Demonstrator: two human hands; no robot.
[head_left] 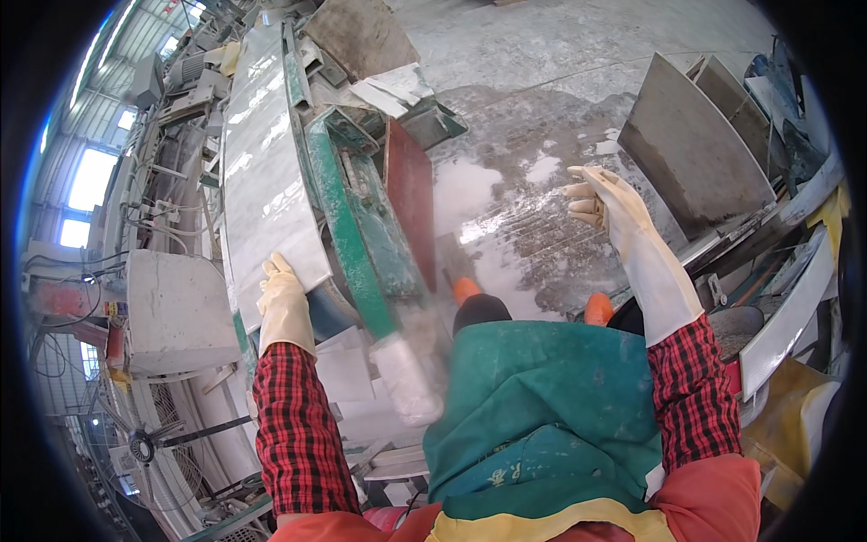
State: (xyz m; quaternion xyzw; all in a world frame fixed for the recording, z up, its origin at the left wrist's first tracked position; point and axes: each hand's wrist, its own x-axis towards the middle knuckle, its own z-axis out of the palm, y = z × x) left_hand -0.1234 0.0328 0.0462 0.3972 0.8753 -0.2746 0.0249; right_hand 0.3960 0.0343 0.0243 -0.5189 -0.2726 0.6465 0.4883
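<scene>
My left hand (285, 303), in a cream rubber glove, rests with its fingers laid on the near end of a long, wet, whitish slab (262, 181). The slab lies along a machine bed that runs away from me on the left. My right hand (610, 206), gloved the same way, hangs in the air over the wet floor, its fingers loosely bent and apart with nothing in them. Just right of the slab runs a green metal rail (341, 239), its near end wrapped in something whitish (406, 379).
A reddish-brown board (408, 199) stands beside the rail. Large grey panels (691, 149) lean at the right, near a pale curved strip (786, 316). Milky puddles cover the floor (533, 208). A fan (142, 445) and machinery with a pale block (179, 312) stand at left.
</scene>
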